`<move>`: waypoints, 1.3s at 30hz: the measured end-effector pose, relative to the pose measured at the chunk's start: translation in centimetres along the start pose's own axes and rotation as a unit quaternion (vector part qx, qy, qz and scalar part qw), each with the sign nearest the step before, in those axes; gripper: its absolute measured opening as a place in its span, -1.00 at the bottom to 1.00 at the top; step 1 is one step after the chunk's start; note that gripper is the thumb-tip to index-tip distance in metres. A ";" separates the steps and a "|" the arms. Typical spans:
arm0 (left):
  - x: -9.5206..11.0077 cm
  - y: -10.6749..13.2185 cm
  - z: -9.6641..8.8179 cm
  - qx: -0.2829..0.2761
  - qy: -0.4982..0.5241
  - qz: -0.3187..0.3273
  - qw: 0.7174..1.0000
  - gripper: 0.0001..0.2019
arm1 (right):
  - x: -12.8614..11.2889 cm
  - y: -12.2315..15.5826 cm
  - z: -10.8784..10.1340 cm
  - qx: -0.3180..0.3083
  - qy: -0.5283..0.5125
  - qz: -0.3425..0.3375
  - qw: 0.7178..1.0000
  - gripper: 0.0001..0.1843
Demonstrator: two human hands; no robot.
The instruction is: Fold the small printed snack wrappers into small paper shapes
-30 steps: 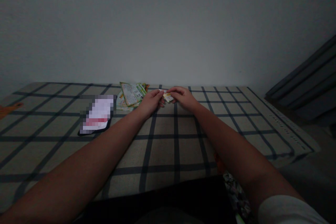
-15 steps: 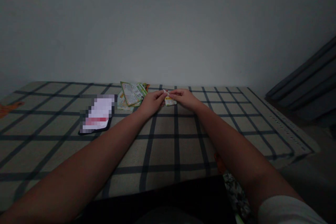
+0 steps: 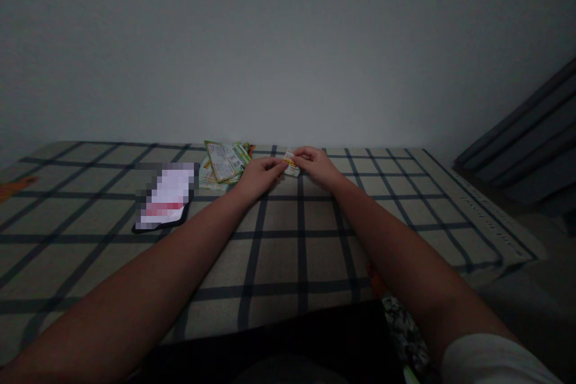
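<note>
Between my hands is a small white packet (image 3: 292, 171) with yellow printing, held just above or against the checked tablecloth. My left hand (image 3: 261, 174) pinches its left side between thumb and fingers. From the right, my right hand (image 3: 315, 165) grips its upper right part with thumb and fingertips. My fingers cover parts of the packet. Just left of my left hand lies a loose pile of green and white printed packets (image 3: 225, 162), some overlapping.
A phone (image 3: 166, 195) with a lit, blurred-out screen lies on the checked tablecloth (image 3: 279, 258) at the left. Something orange (image 3: 15, 188) is at the far left edge. The wall (image 3: 288, 54) rises behind the table, and a grey curtain (image 3: 526, 138) hangs at the right.
The packet has turned in my fingers and its yellow printing sits higher. My right hand has lifted slightly; my left hand has shifted a little left.
</note>
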State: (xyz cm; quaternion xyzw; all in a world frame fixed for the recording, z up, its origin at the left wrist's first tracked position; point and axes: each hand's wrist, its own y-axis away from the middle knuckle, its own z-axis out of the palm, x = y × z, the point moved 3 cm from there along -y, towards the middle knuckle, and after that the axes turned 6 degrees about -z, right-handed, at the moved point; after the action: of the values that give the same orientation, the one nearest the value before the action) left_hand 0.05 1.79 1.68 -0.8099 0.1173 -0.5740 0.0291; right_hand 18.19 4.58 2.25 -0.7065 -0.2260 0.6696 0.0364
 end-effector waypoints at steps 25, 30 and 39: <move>1.0 0.4 -0.4 0.021 -0.033 0.078 0.996 -0.58 | -0.5 0.3 0.0 -0.004 -0.044 0.005 0.999 -0.62; 1.4 0.5 -0.5 0.023 -0.048 0.089 0.995 -0.61 | -0.5 0.2 0.0 -0.001 -0.032 0.001 0.999 -0.64; 1.2 0.3 -0.5 0.029 -0.058 0.101 0.993 -0.63 | -0.6 0.3 0.0 0.005 -0.040 -0.004 0.999 -0.62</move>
State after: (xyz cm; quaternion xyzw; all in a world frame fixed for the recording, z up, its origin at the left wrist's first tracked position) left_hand -0.11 1.31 2.87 -0.8247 0.1796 -0.5232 0.1175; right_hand 18.31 4.10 2.72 -0.6782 -0.2264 0.6983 0.0333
